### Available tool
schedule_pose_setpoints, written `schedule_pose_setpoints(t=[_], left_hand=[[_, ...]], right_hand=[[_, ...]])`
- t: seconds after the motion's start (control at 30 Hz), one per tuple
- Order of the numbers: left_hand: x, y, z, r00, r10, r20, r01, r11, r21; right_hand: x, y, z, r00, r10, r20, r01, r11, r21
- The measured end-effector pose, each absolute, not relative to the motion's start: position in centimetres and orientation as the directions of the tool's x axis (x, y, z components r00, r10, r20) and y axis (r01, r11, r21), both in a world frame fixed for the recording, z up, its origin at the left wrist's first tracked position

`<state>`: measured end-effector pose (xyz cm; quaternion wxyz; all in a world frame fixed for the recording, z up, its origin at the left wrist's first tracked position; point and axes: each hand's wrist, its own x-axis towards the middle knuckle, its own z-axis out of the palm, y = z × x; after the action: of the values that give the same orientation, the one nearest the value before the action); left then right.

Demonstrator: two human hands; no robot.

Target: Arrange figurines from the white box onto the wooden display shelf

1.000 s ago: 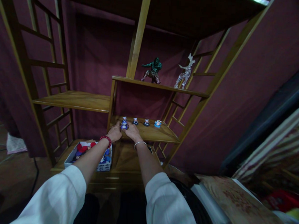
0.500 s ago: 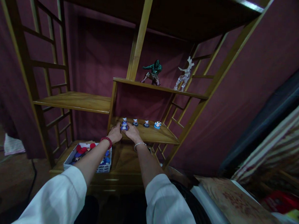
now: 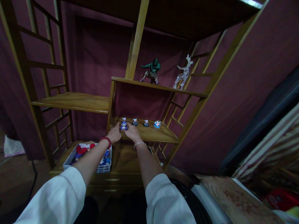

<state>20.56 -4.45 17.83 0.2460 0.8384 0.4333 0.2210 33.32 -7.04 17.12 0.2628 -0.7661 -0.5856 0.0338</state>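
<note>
A small purple-blue figurine (image 3: 124, 125) stands near the front left of the lower right shelf (image 3: 153, 135), with a hand on either side. My left hand (image 3: 114, 133) has its fingers at the figurine's left side. My right hand (image 3: 132, 132) holds its right side, fingers bent around the base. Directly behind it is a dark-based figurine (image 3: 124, 119), partly hidden. Two similar dark-based figurines, a middle one (image 3: 134, 122) and another (image 3: 145, 123), follow to the right. A figurine on a light-blue base (image 3: 157, 124) ends the row.
A patterned box (image 3: 103, 168) of red and blue items sits on the bottom board, partly behind my left forearm. Above are a green crouching figure (image 3: 152, 71) and a clear deer figure (image 3: 183, 73). A wooden post (image 3: 111, 107) borders the shelf's left.
The view has shifted very slightly. Both hands stay at the purple-blue figurine, which stands in the same place on the shelf.
</note>
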Motion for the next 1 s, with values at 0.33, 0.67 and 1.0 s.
schedule_pose_setpoints(t=[0.33,0.67,1.0], left_hand=[[20.6,-4.4,17.9,0.534,0.832,0.153,0.622,-0.509,0.595],[20.3,-5.2,18.6,0.529,0.835,0.152,0.614,-0.500,0.611],[20.5,-5.1,18.4,0.510,0.848,0.143,0.626,-0.480,0.615]], right_hand=[[33.2,-7.2,17.3,0.302,0.912,0.277,0.892,-0.168,-0.419],[33.2,-7.2,17.4,0.297,0.913,0.280,0.896,-0.164,-0.413],[33.2,-7.3,17.5,0.302,0.917,0.261,0.887,-0.171,-0.428]])
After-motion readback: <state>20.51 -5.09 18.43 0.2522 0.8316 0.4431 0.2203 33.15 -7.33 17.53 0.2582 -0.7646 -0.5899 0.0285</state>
